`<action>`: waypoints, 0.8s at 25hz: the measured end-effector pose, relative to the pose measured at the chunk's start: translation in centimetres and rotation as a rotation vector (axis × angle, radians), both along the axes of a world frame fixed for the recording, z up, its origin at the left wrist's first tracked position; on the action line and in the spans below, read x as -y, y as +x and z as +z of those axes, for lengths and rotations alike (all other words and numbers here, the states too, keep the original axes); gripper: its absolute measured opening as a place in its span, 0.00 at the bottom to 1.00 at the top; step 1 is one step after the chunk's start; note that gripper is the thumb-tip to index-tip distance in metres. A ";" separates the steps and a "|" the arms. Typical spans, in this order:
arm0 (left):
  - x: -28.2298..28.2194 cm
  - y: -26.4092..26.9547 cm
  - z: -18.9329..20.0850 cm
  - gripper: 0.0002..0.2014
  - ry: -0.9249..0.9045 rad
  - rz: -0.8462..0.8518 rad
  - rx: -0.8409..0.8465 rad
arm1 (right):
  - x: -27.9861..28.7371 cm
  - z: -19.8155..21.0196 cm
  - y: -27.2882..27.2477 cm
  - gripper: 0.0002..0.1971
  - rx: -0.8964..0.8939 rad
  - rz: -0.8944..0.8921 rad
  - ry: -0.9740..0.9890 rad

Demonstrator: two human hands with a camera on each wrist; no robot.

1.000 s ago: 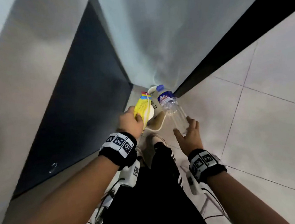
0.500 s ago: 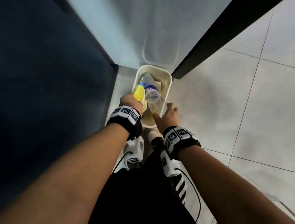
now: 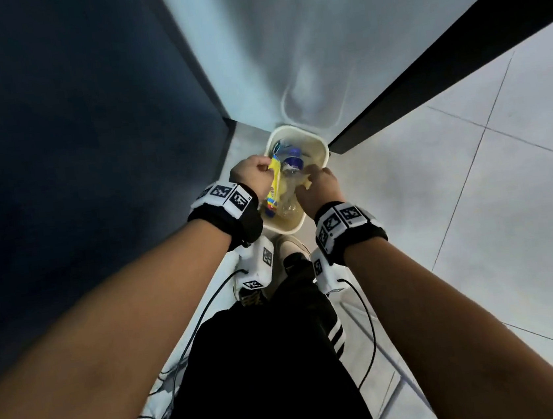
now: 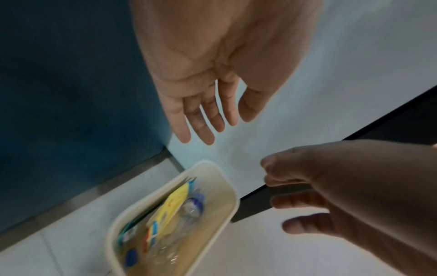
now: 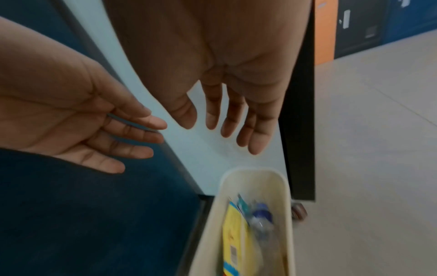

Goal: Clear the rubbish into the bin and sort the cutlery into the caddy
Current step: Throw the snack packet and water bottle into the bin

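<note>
A cream bin (image 3: 321, 145) stands on the floor in a corner. Inside it lie a yellow wrapper (image 3: 275, 182) and a clear plastic bottle with a blue cap (image 3: 292, 164), among other rubbish. My left hand (image 3: 253, 172) hovers over the bin's left side and my right hand (image 3: 317, 187) over its right side. In the left wrist view the left hand (image 4: 212, 127) is empty with straight fingers above the bin (image 4: 227, 183). The right wrist view shows the right hand (image 5: 224, 128) empty and spread too, with the wrapper (image 5: 234, 235) and bottle (image 5: 261, 218) below it.
A dark blue panel (image 3: 71, 146) rises on the left, a pale wall (image 3: 283, 36) behind the bin, and a black strip (image 3: 426, 82) on the right. Pale floor tiles (image 3: 476, 221) spread to the right. My legs, shoes and cables (image 3: 193, 339) are just behind the bin.
Both hands came down over the bin and let go: the yellow wrapper has left the left hand and the bottle the right, and both now lie in the bin.
</note>
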State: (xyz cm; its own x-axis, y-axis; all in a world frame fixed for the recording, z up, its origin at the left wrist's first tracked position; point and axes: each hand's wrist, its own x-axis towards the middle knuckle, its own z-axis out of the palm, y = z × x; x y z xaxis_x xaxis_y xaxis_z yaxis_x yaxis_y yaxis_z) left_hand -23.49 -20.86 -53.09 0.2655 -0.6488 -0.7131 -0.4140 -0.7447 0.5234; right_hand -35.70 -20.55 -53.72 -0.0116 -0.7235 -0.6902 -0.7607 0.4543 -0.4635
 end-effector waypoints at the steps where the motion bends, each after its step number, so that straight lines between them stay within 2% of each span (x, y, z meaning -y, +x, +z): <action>1: 0.0 0.0 2.9 0.16 -0.038 0.033 -0.010 | 0.5 2.8 0.3 0.21 0.015 0.038 -0.032; 4: -0.8 -0.1 12.6 0.15 -0.138 0.168 -0.113 | 1.9 12.0 0.5 0.17 0.043 0.148 -0.124; 8: -2.4 1.7 28.5 0.12 -0.246 0.292 -0.312 | 4.1 25.8 0.6 0.16 0.090 0.358 -0.254; 10: -3.4 3.7 35.9 0.08 -0.368 0.325 -0.332 | 5.2 32.3 1.4 0.15 0.141 0.453 -0.322; 12: -5.4 6.1 42.1 0.09 -0.493 0.354 -0.273 | 5.7 37.7 3.0 0.13 0.198 0.547 -0.442; 14: -7.7 8.3 46.6 0.11 -0.564 0.394 -0.176 | 5.8 41.9 5.2 0.13 0.282 0.606 -0.597; 16: -10.9 11.0 50.1 0.12 -0.620 0.472 -0.071 | 5.4 45.2 8.7 0.13 0.384 0.657 -0.668; 20: -18.2 15.7 54.1 0.10 -0.655 0.684 0.146 | 2.9 49.8 16.6 0.12 0.507 0.841 -0.739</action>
State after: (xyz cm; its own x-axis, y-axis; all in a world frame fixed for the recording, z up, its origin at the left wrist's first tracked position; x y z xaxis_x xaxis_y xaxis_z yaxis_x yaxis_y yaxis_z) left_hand -7.79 -2.68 0.99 0.7926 -0.5781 -0.1940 -0.0917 -0.4275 0.8994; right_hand -19.10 -23.50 -3.91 0.7975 -0.5953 0.0984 -0.3487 -0.5878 -0.7300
